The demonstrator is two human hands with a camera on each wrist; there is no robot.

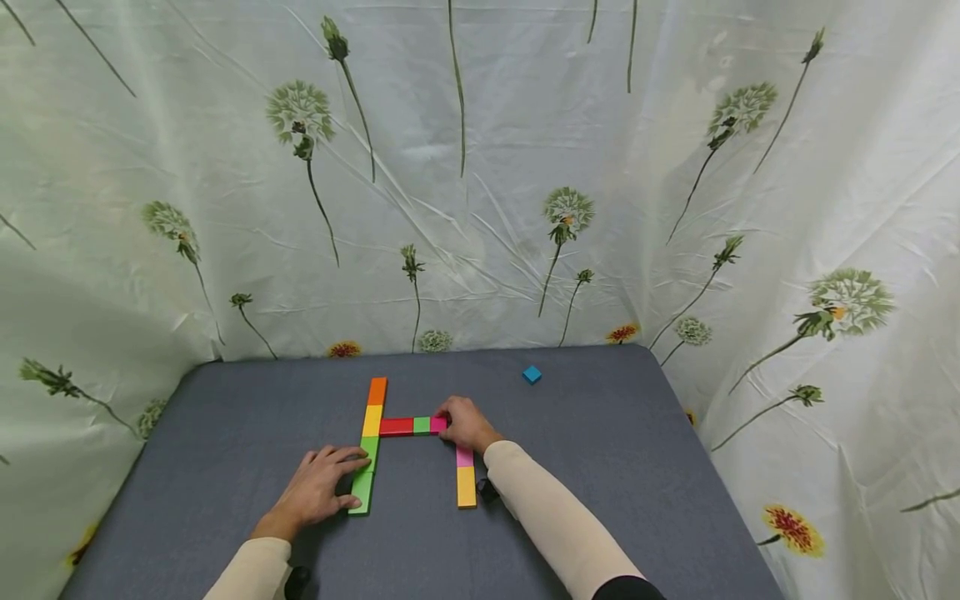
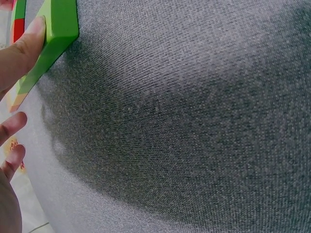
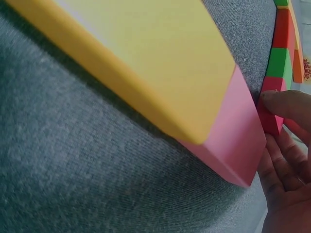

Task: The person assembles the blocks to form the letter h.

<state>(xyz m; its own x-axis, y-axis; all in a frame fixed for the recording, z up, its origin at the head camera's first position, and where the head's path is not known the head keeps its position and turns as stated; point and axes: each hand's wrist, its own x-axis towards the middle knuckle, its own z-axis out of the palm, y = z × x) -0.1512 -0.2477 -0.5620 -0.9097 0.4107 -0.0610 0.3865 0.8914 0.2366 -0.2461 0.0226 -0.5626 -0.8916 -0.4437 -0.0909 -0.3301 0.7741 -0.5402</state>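
Left hand (image 1: pixel 318 492): lies flat, fingers straight, touching the green block (image 1: pixel 364 479) of the left column.
Right hand (image 1: pixel 467 423): grip pinches the magenta block (image 1: pixel 438 424) ending the crossbar.
Counter (image 1: pixel 637 467): blue cube (image 1: pixel 532 374) far behind.

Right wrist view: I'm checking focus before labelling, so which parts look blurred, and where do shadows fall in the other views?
Right wrist view: the close yellow block is soft, its near edge smeared. Left wrist view: a broad dark shadow crosses the grey cloth. Head view: sharp and evenly lit, the curtain bowed at the edges.
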